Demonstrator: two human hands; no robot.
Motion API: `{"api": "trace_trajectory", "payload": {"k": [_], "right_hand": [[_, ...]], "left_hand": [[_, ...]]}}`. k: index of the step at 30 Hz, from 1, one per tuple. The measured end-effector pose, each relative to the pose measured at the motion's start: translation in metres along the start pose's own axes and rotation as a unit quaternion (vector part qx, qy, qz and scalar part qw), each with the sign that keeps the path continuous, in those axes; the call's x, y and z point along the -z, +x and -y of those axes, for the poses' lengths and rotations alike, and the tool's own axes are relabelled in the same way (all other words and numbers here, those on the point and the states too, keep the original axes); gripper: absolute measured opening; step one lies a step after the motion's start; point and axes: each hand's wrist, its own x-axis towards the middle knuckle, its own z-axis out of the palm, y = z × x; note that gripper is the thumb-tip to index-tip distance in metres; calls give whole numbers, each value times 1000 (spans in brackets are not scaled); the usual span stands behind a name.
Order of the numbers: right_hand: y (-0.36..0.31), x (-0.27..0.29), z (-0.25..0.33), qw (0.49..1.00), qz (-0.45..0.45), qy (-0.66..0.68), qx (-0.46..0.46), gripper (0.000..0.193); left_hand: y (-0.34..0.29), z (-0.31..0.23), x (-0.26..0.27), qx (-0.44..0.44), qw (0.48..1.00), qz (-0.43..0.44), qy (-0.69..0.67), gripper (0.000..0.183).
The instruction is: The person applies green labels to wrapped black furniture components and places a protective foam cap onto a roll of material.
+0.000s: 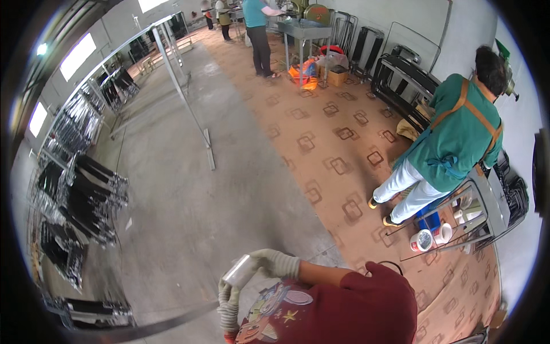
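Note:
Both my hands wear pale knitted gloves and are close together low in the view, in front of my maroon top. Between them is a shiny, whitish, partly clear cylinder (240, 271) that looks like a roll of clear film, held tilted. My right hand (276, 264) is closed on its upper right side. My left hand (229, 304) grips its lower end, fingers bent up against it. A long dark bar or strap (166, 325), smeared by motion, runs from the lower left toward my left hand; whether they touch I cannot tell.
A metal rack frame (172, 69) stands ahead on grey concrete. Wrapped black parts (86, 200) hang at left. A co-worker in green (458, 137) works at a bench on the right, white buckets (422, 241) beside it. Another person (256, 34) stands by a metal table (306, 28).

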Motion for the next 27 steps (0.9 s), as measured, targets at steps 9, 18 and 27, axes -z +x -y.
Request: {"api": "trace_trajectory", "payload": {"k": [9,18,27], "right_hand": [[109,-90,141,785,335,-519,34,67],[158,-135,218,890,203,-406,-48,62],[298,-155,265,968,44,-245,42,47]], "left_hand": [[144,-45,70,-104,964,-167,176,56],[244,-35,91,25,949,-115,292,40],[416,-86,112,21,998,-44,-27,26]]}}
